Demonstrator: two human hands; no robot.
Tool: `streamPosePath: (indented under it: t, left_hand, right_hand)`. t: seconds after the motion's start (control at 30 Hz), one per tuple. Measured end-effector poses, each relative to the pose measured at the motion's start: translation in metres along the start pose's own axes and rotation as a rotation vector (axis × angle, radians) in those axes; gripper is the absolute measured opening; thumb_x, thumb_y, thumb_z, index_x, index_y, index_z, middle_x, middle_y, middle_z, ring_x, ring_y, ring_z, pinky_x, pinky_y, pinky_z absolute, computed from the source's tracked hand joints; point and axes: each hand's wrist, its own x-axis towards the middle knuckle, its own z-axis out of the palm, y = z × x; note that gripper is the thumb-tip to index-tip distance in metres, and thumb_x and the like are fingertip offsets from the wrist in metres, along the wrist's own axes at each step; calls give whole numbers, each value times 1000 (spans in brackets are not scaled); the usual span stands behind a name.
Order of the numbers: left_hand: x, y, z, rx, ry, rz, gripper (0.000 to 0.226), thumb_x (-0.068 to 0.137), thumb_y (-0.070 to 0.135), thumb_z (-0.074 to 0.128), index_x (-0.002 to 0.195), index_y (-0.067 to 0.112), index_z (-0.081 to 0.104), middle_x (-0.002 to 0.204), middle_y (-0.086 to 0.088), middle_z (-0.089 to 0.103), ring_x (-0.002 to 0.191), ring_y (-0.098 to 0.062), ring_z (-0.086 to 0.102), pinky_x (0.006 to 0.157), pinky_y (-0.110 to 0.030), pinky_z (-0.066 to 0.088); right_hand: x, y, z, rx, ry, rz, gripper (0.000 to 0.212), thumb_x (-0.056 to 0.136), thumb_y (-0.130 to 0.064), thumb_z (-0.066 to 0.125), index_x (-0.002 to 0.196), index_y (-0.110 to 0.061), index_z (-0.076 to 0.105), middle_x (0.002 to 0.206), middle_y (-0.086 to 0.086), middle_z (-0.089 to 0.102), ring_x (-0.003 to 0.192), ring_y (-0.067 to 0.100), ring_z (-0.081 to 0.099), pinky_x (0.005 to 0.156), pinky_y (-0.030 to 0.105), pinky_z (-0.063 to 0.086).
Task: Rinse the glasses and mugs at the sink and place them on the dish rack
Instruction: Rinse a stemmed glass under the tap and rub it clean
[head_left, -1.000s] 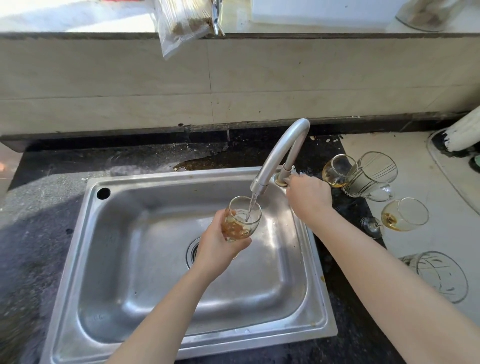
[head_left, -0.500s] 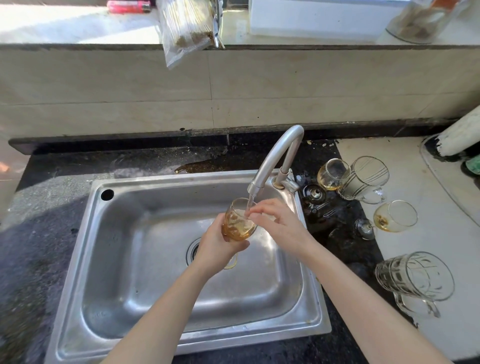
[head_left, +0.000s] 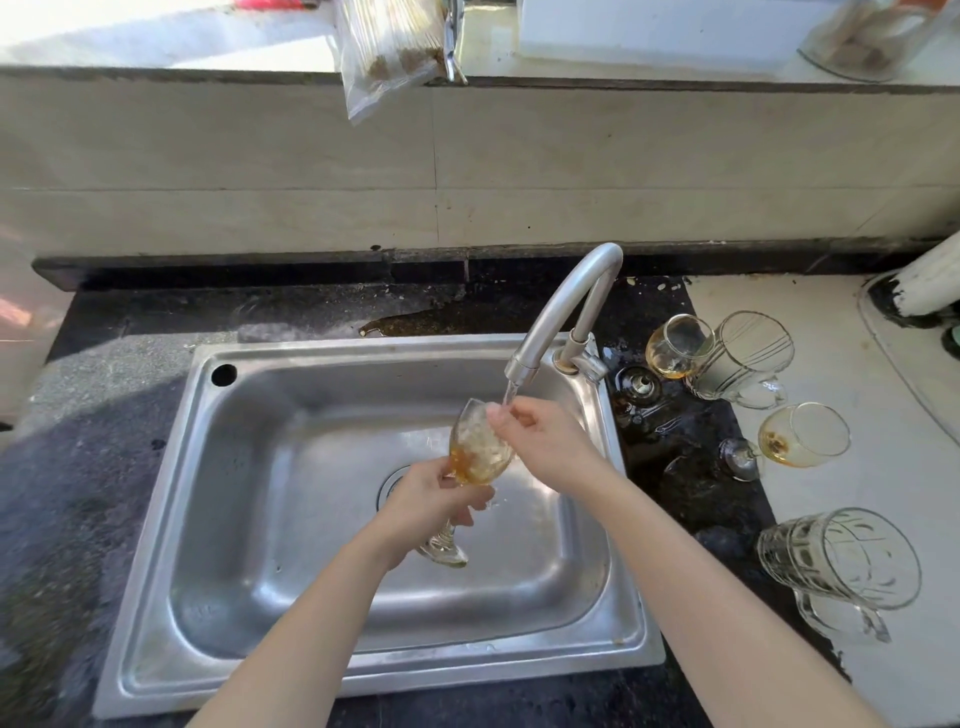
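Observation:
Over the steel sink (head_left: 291, 467), my left hand (head_left: 431, 499) grips a stemmed wine glass (head_left: 478, 447) low on its bowl. The glass is tilted and holds brownish liquid. Water runs from the curved tap (head_left: 561, 306) onto its rim. My right hand (head_left: 550, 447) pinches that rim under the stream. On the counter to the right lie two dirty stemmed glasses (head_left: 675, 345) (head_left: 802, 434) and two clear mugs (head_left: 748, 356) (head_left: 841, 558), all on their sides. No dish rack is in view.
A brown puddle (head_left: 415, 325) lies on the dark counter behind the sink. A plastic bag (head_left: 389, 47) hangs over the window ledge above. A white pipe (head_left: 930, 275) stands at the far right, and a jar (head_left: 872, 36) sits on the ledge's right end.
My right hand left the tap handle and came to the glass rim. My left hand slid lower on the glass and tilted it. The view shifted slightly left.

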Motion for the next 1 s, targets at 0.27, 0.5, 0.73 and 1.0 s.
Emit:
streamPosePath:
  t: [0.27,0.5,0.73,1.0]
  left_hand:
    - [-9,23,-4,-395,-125,-202,39,98,43,41,106,8,58,62,-3,53,45,-14,44,47,-24,46]
    - [-15,40,-2,-236,-117,-93,61,99,55,25,96,8,63,52,3,48,42,-10,39,45,-23,41]
    - [-14,47,-1,269,162,21,69,100,50,31,71,-3,64,48,-5,54,35,-13,47,50,-26,45]
    - [-20,47,-19,-439,-126,-217,69,97,54,33,106,-8,62,49,6,38,34,-3,29,32,-14,30]
  right_hand:
    - [3,-14,4,116,91,78,41,96,-45,49,67,-17,43,61,-7,41,57,8,39,58,24,33]
    - [11,-28,10,11,336,-89,46,90,-38,61,51,-23,41,49,-5,43,52,16,43,56,31,36]
    - [21,-50,-13,-6,-87,174,39,93,-32,58,62,-9,53,42,-1,57,43,16,56,64,33,54]
    - [12,-36,11,641,214,-45,56,83,-10,71,34,-24,48,41,-7,39,41,10,31,47,22,29]
